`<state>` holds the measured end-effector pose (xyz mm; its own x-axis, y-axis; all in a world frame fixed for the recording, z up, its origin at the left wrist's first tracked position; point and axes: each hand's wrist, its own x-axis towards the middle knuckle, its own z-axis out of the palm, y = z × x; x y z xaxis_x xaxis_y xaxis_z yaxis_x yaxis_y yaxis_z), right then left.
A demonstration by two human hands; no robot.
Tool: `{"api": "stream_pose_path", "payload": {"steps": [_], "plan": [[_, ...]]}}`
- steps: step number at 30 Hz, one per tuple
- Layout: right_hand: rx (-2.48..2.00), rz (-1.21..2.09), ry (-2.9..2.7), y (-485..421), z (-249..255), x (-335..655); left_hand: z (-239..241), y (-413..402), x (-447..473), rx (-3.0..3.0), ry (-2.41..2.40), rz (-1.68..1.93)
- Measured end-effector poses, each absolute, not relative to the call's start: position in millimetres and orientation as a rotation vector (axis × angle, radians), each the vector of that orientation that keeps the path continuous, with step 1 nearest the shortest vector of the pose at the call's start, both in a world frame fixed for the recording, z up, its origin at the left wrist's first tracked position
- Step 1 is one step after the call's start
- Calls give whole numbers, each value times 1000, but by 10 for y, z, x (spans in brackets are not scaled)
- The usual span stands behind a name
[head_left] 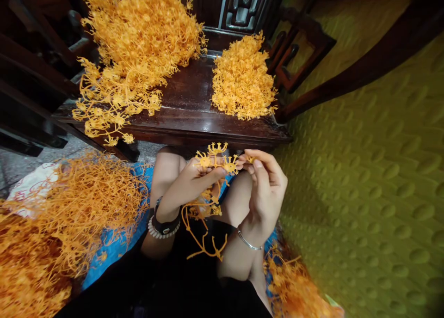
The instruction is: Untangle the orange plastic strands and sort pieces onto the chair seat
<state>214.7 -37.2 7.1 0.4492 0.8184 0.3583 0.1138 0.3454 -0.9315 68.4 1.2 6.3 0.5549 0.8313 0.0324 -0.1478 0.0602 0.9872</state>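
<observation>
Between thumb and fingers, my left hand [194,181] grips a bunch of yellow-orange plastic flower-shaped pieces [231,164] with branched stems. A thin branched stem [204,248] hangs below that hand over my lap. Close beside it on the right, my right hand [265,184] pinches a small yellow plastic piece [250,160] between thumb and forefinger. Whether this piece is still joined to the bunch, I cannot tell. My fingers hide part of both.
On the dark wooden chair seat [187,89] ahead lie a large heap of stemmed pieces [138,36] and a smaller heap of flower pieces [243,77]. Orange stems [93,198] pile up at left on blue sheeting [104,253]. A yellow-green padded surface [367,193] rises at right.
</observation>
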Motion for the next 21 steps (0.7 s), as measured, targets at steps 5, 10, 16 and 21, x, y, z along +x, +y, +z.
{"api": "stream_pose_path", "payload": {"steps": [5,10,16,21], "plan": [[-1133,569,-1296,-407,104,2108,65,48,661,1339,724,730],[-1109,725,-1366,-396,128,2031,146,26,621,1354,655,670],[-893,1034,-1089,-393,102,1990,172,15,582,1253,541,682],[-738,1293,-862,-404,152,1961,132,-113,743,1181,638,878]]}}
